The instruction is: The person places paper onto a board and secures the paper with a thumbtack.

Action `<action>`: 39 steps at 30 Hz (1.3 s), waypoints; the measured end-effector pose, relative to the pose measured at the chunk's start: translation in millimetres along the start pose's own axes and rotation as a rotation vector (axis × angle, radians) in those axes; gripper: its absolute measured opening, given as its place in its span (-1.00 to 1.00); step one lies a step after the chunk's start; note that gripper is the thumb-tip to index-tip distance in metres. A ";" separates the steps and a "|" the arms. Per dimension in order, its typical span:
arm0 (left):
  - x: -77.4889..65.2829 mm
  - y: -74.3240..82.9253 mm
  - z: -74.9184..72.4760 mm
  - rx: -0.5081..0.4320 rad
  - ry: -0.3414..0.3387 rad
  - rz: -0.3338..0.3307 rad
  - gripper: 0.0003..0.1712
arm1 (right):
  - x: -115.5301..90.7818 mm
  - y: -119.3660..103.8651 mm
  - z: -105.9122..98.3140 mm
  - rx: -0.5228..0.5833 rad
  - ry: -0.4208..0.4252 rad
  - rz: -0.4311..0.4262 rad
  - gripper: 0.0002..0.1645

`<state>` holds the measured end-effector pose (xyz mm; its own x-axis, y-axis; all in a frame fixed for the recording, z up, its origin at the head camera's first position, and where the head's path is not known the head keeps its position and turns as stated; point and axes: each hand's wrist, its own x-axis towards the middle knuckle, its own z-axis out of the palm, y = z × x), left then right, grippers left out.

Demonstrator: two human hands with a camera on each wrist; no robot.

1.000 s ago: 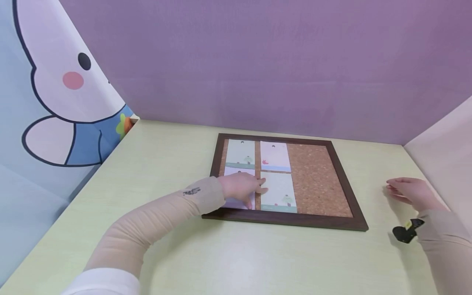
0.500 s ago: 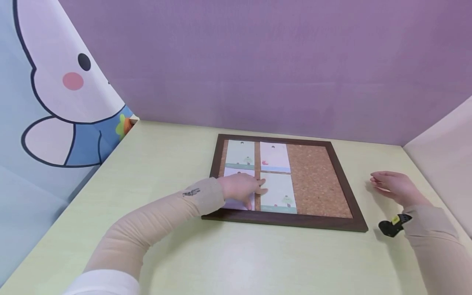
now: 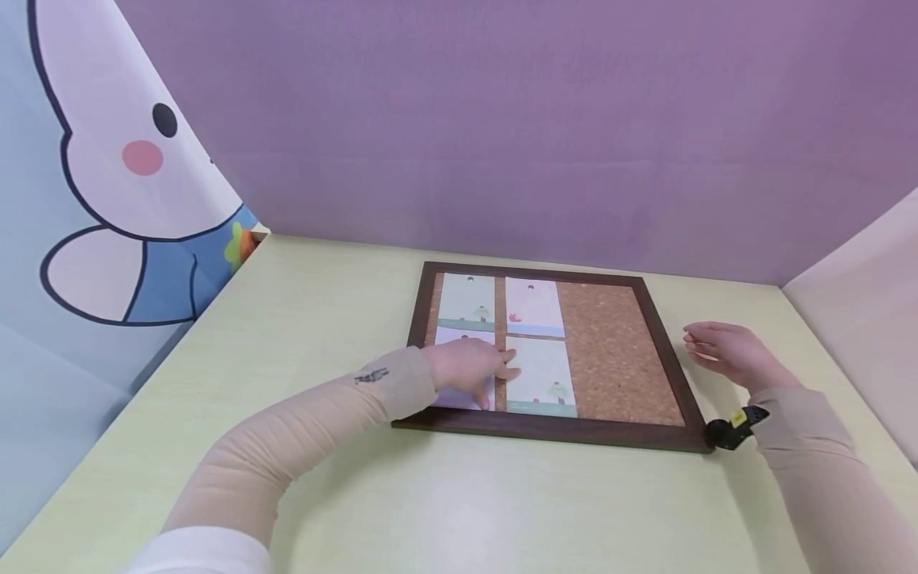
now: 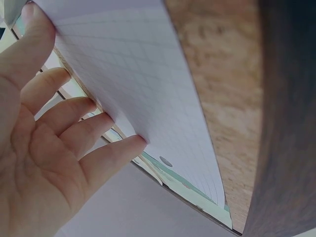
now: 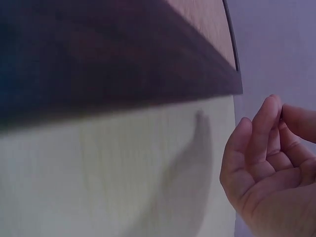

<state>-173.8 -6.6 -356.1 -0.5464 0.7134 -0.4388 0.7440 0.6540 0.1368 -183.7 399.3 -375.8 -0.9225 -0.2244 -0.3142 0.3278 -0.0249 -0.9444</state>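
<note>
A dark-framed corkboard point(image 3: 624, 359) lies flat on the table. My left hand point(image 3: 466, 365), fingers spread, touches the lower-left lilac note sheet point(image 3: 459, 333) with its fingertips. In the left wrist view this ruled sheet point(image 4: 128, 64) bears a grey round spot near one end. Beside it lies a pale green sheet point(image 3: 538, 367); above are another green sheet point(image 3: 462, 296) and a pink one point(image 3: 531, 303). My right hand point(image 3: 731, 351) is just off the board's right edge, thumb and fingertip pinched around something small and dark, mostly hidden.
Bare cork fills the board's right third. The pale table point(image 3: 344, 303) extends around the frame, bounded by a purple backdrop point(image 3: 502, 119) behind and a pale panel point(image 3: 875, 319) at right. A black wrist camera point(image 3: 731, 433) sits by the frame's lower-right corner.
My right hand has moved left, from near the right panel to beside the board's right edge. The left hand stays on the lilac sheet.
</note>
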 end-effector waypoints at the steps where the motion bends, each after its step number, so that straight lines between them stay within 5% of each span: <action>1: -0.2 0.2 -0.1 0.000 0.000 0.001 -0.13 | 1.6 -0.9 3.3 -0.016 -0.005 -0.002 -0.65; 7: -1.6 1.3 -1.0 -0.008 0.002 -0.001 -0.13 | 12.4 -7.4 29.0 -0.270 0.001 0.002 -0.80; 13: -2.1 2.0 -1.8 -0.005 0.006 0.002 -0.13 | 21.4 -7.7 50.2 -0.454 -0.008 0.021 -0.54; 23: -3.9 1.4 -2.0 -0.010 0.001 -0.011 -0.12 | 31.4 -7.6 69.4 -0.403 -0.039 0.028 -0.64; 39: -3.3 1.4 -1.3 0.000 0.006 -0.003 -0.13 | 49.6 -7.8 112.2 -0.500 -0.095 0.051 -0.55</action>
<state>-171.4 -7.7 -353.3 -0.5509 0.7130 -0.4338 0.7424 0.6561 0.1356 -209.1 279.1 -373.2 -0.8778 -0.3010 -0.3727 0.2128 0.4519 -0.8663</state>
